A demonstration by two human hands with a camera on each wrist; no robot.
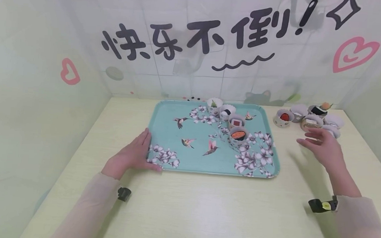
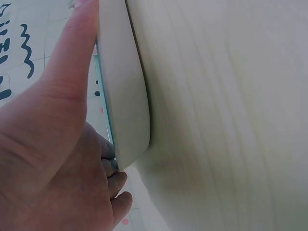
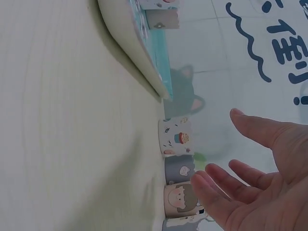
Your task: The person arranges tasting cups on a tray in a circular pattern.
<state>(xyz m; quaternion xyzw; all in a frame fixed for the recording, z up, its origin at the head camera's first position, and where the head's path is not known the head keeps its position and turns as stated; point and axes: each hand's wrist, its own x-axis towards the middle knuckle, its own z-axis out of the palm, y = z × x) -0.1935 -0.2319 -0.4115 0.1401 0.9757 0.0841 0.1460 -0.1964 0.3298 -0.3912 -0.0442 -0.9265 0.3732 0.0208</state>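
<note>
My left hand (image 1: 135,152) rests against the left front corner of a turquoise tray (image 1: 175,147) patterned with birds and blossoms. Its fingers lie along the left edge and its thumb along the front edge. On the tray, several paper cups stand in a slanting row, among them one with orange-topped sushi (image 1: 237,135) and one with a red-centred white piece (image 1: 236,122). To the right, my right hand (image 1: 324,148) hovers with loosely bent fingers, holding nothing, just in front of a cup with a face print (image 3: 180,199).
Beside the tray's right end, more cups are grouped, including one with a red piece (image 1: 284,117) and one with a dark piece topped in orange (image 1: 319,109). A printed wall (image 1: 192,86) closes off the back of the pale wooden table (image 1: 204,212).
</note>
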